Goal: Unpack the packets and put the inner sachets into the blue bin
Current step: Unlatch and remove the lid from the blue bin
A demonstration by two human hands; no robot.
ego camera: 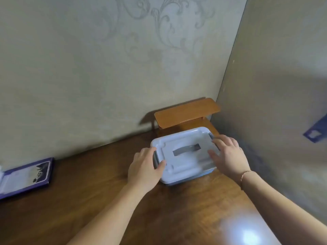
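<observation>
A pale blue bin [190, 180] with a white lid [184, 149] and a grey handle [186, 149] stands on the dark wooden table [88, 200], near the back right corner. My left hand [145, 167] grips the lid's left edge, thumb on top by the grey side latch. My right hand [228, 154] lies on the right side of the lid, fingers spread over the right latch. The lid is on the bin. No packets or sachets show near the bin.
A purple flat box [26, 177] lies at the table's left edge. A small wooden shelf [187, 112] stands behind the bin against the patterned wall. A plain wall closes the right side, with a purple object [316, 131] at the frame's edge.
</observation>
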